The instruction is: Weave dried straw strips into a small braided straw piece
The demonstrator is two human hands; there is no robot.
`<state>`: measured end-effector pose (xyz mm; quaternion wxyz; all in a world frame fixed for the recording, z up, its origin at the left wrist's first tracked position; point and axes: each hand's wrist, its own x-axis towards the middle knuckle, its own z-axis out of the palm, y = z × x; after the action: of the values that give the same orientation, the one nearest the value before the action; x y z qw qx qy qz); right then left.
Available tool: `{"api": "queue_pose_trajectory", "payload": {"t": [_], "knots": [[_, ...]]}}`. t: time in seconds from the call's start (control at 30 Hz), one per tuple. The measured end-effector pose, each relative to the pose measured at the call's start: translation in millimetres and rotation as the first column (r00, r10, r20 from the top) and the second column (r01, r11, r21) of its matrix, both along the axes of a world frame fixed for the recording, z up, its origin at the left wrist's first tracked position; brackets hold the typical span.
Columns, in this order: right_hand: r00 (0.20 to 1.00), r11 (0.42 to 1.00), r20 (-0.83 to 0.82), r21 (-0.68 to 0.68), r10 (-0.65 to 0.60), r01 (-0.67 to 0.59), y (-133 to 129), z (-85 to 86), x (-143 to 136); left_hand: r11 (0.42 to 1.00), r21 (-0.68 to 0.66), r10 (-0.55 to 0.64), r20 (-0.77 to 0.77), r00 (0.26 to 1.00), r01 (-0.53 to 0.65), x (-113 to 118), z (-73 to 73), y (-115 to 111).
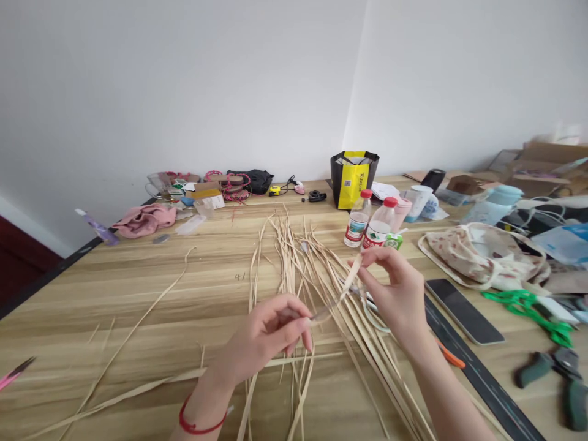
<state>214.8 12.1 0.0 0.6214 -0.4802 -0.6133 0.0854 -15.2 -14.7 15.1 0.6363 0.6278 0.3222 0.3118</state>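
Note:
Between the thumb and fingers of my right hand (pixel 397 288) is the upper end of a pale, flat plant-fibre strip (pixel 351 275). My left hand (pixel 275 331), its fingers closed, pinches the lower, thinner part, which looks grey and narrow near the fingertips. The strip slants down from right to left in the air over the table. Below both hands lie many long loose strips (pixel 287 257), spread in a bundle toward me. A pale looped thing (pixel 374 315), perhaps a scissors handle, is partly hidden behind my right hand.
Right: a phone (pixel 463 311), a black ruler-like strip (pixel 482 380), pruning shears (pixel 574 392), a cloth bag (pixel 487 257). Behind: two bottles (pixel 356 226) and a black-yellow bag (pixel 353 180). Left: pink cloth (pixel 146 220) and a pink-handled pointed tool (pixel 16 373).

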Motion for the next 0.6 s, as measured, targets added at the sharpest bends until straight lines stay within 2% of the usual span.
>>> {"api": "queue_pose_trajectory", "payload": {"t": [0.07,0.1,0.17,0.2,0.27,0.33,0.37,0.4,0.47,0.5,0.53,0.6], "knots": [[0.992,0.998,0.106,0.011,-0.061,0.06,-1,3.0,1,0.999,-0.022,-0.037,-0.074,0.997,0.036,3,0.0,-1],[0.991,0.999,0.128,-0.011,-0.039,0.04,-2,4.8,1,0.999,-0.027,-0.041,-0.11,0.993,0.038,4,-0.4,-2],[0.99,0.984,0.061,-0.133,0.131,-0.122,-3,8.1,2,0.999,-0.016,-0.033,-0.165,0.986,0.031,6,-1.4,-1],[0.969,0.946,-0.022,-0.213,0.244,-0.243,-4,9.1,3,1.0,-0.004,-0.027,-0.185,0.982,0.027,6,-1.9,-1],[0.881,0.806,-0.221,-0.357,0.418,-0.472,-3,9.6,2,1.0,0.019,-0.014,-0.216,0.976,0.019,6,-2.5,-1],[0.824,0.67,-0.323,-0.48,0.465,-0.566,-2,8.0,1,0.999,0.039,0.007,-0.248,0.969,0.003,6,-2.6,0],[0.837,0.643,-0.304,-0.537,0.455,-0.545,-1,6.7,1,0.999,0.053,0.02,-0.264,0.964,-0.007,6,-2.7,0],[0.873,0.66,-0.237,-0.579,0.426,-0.479,1,5.3,0,0.997,0.07,0.036,-0.279,0.96,-0.017,6,-2.7,0],[0.954,0.78,0.004,-0.578,0.298,-0.241,3,2.2,0,0.994,0.108,0.067,-0.301,0.951,-0.036,6,-3.1,0],[0.968,0.833,0.131,-0.542,0.214,-0.111,3,0.7,1,0.991,0.125,0.08,-0.309,0.948,-0.043,6,-3.4,0],[0.96,0.858,0.24,-0.513,0.142,0.001,4,-0.9,2,0.989,0.138,0.088,-0.315,0.945,-0.047,6,-3.7,0],[0.908,0.831,0.406,-0.538,0.104,0.145,5,-4.5,7,0.986,0.157,0.096,-0.322,0.942,-0.047,6,-4.4,0]]}}
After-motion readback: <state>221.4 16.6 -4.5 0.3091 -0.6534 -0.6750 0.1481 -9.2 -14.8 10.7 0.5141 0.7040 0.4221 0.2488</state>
